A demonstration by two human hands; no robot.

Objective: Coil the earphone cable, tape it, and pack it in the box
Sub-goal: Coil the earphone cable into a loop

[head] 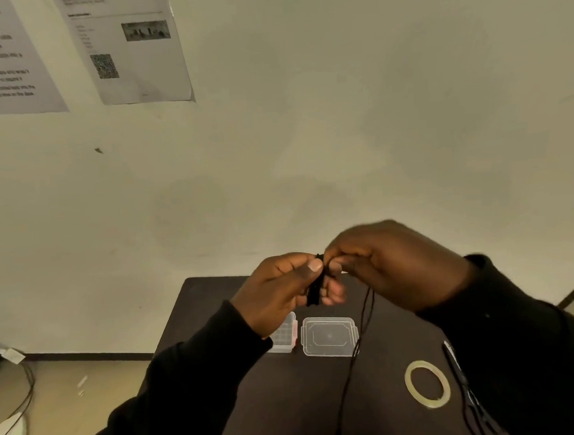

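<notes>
A dark table (217,319) stands against a pale wall (340,116) hung with two printed sheets (130,50), and above its far part both hands meet — the left hand (282,293) clamped thumb-on-fingers around a small black bundle of coiled cable (316,290), the right hand (393,265) pinched shut on the cable's top end. From the right hand a loose black strand (354,352) hangs toward the near edge, passing over a clear lid (330,336) that lies just right of a clear box (284,339) partly hidden by the left wrist. To the near right lie a tape ring (427,384) and, beside it, black scissors (464,380) — touching or not, I cannot tell.
</notes>
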